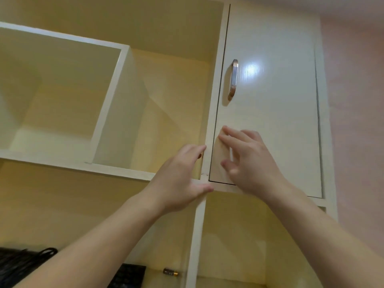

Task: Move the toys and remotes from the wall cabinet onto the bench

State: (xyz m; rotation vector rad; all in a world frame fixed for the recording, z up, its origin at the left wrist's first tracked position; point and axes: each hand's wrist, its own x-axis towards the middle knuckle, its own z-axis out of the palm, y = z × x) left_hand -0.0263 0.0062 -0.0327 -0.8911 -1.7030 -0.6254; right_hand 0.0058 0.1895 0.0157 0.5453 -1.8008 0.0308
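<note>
I look up at a cream wall cabinet (116, 171) with open compartments on the left and a closed white door (270, 125) with a metal handle (233, 80) on the right. My left hand (178, 179) reaches into the open compartment beside the door's frame, fingers apart, holding nothing that I can see. My right hand (251, 161) hovers in front of the lower part of the closed door, fingers spread and empty. No toy or remote shows in the upper compartments.
On the lower shelf lie a small battery (170, 272), a dark flat object (128, 276) partly hidden by my left forearm, and black cables (25, 262) at the far left. A pink wall (357, 121) runs along the cabinet's right side.
</note>
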